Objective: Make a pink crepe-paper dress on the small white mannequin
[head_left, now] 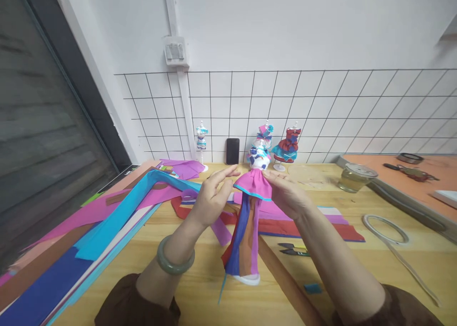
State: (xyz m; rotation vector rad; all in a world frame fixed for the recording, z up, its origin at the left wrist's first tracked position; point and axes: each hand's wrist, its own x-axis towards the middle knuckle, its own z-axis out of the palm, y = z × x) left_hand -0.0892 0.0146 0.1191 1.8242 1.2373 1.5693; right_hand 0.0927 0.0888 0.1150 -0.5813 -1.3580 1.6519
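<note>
In front of me stands a miniature dress (254, 184) on a small mannequin with a white round base (246, 279). It has a white bodice with blue and purple patches, and a flared pink layer edged in bright blue. Long red, blue, brown and purple strips (245, 240) hang below that. My left hand (216, 195) is at the dress's left side, fingers stretched out and apart, with nothing in it. My right hand (283, 190) has its fingertips closed on the pink layer's upper right edge. Part of its fingers is hidden behind the dress.
Colourful strips (117, 221) cover the table's left side; more (310, 226) lie behind the dress. Small scissors (294, 250) rest by my right forearm. Farther right are a white ring (385, 228) and a glass jar (357, 177). A phone (233, 151) and other dressed mannequins (287, 147) stand against the wall.
</note>
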